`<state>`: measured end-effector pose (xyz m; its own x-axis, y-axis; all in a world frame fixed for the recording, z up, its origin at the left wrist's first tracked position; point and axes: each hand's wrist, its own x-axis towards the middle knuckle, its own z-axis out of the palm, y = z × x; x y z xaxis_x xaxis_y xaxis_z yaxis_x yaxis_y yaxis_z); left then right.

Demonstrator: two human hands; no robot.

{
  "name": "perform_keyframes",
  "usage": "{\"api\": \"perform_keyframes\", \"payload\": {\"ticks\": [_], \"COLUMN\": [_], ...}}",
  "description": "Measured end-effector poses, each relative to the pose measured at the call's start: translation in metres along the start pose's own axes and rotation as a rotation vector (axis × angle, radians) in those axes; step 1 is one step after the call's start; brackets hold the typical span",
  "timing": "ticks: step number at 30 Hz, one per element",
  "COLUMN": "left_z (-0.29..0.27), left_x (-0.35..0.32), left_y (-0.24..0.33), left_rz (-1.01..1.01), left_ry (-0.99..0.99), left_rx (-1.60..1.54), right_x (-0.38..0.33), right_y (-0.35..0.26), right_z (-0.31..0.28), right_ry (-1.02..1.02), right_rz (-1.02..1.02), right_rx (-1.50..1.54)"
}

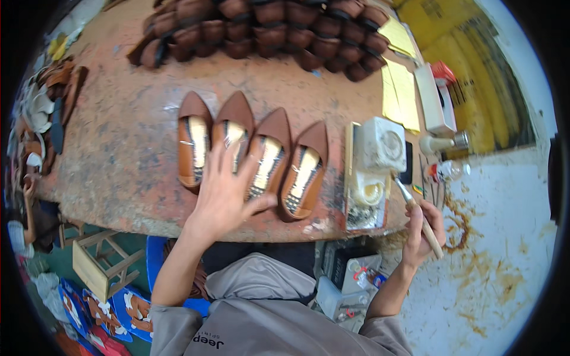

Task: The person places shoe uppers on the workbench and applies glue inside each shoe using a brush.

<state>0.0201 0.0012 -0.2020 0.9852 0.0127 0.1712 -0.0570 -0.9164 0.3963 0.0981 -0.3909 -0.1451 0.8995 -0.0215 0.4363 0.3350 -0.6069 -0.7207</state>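
Several brown pointed shoe uppers (194, 142) lie sole-side up in a row on the worn workbench (124, 142). My left hand (224, 191) hovers over the middle shoes (266, 155) with fingers spread, holding nothing. My right hand (423, 234) grips a wooden-handled brush (418, 215) at the bench's right end, its tip pointing toward a white glue container (369, 191) beside the rightmost shoe (304, 169).
A pile of dark brown shoes (267, 29) fills the far side of the bench. Yellow sheets (399, 92), a white box (430, 98) and small bottles (442, 142) lie to the right. More shoe parts (50, 101) sit at the left. A wooden stool (98, 261) stands below.
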Motion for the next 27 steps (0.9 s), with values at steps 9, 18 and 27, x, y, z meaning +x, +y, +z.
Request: {"api": "perform_keyframes", "payload": {"ticks": [9, 18, 27], "left_z": [0.053, 0.013, 0.102], "left_x": [-0.041, -0.052, 0.092], "left_y": [0.040, 0.102, 0.034], "left_rz": [0.149, -0.175, 0.394], "left_ry": [-0.132, -0.181, -0.060], "left_rx": [0.111, 0.104, 0.149], "right_x": [0.025, 0.014, 0.007], "right_y": [0.007, -0.019, -0.025], "right_z": [0.019, 0.014, 0.013], "right_ry": [-0.319, -0.262, -0.432], "right_rz": [0.027, -0.078, -0.199], "right_rx": [-0.369, -0.405, -0.428]}}
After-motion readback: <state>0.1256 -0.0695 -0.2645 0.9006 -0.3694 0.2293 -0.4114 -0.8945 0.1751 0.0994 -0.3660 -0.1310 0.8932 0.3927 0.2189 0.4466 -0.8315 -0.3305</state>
